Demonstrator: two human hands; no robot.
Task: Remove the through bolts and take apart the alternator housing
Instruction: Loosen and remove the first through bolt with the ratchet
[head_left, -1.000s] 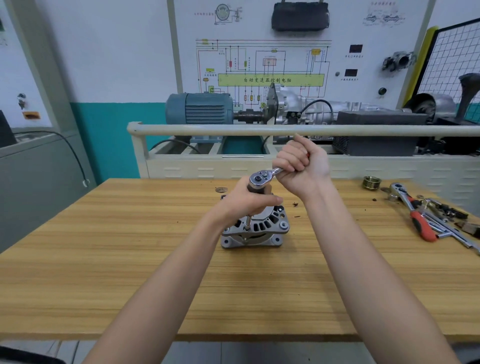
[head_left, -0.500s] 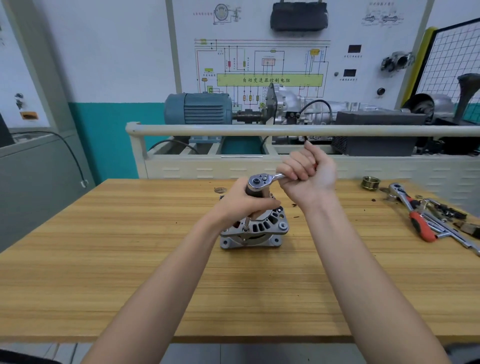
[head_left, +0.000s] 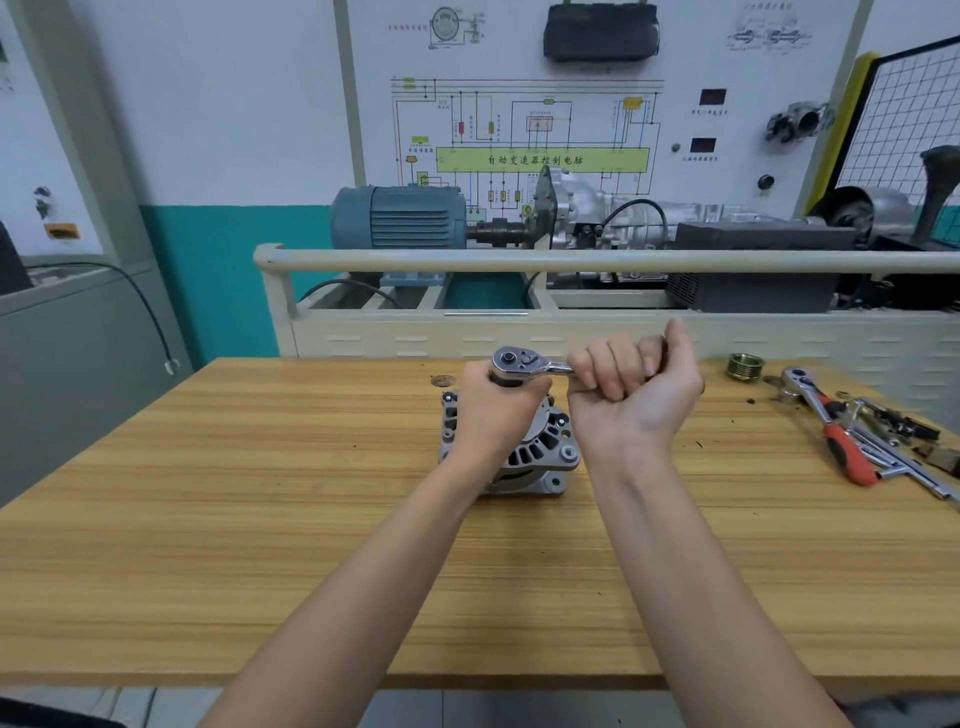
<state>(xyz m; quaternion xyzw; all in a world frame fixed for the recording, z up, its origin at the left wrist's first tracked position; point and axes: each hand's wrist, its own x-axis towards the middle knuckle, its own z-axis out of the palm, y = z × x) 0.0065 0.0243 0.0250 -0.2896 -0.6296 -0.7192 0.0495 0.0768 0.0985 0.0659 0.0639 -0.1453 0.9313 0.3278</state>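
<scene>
Since the earlier frame, right hand (head_left: 636, 387) has swung the ratchet wrench (head_left: 530, 364) handle rightward, fingers curled round it. Left hand (head_left: 498, 410) grips beneath the wrench head, atop the alternator (head_left: 540, 454) on the wooden table (head_left: 208, 519).

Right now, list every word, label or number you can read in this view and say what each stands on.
"自动变速器控制电脑": black characters on the yellow-green bar of the wiring diagram on the white wall board.
Small captions around that diagram and under the two dark displays: too small and blurred to read.
Orange tag on the left cabinet: unreadable.
Ratchet, alternator and the tools on the table: no legible marking.
</scene>
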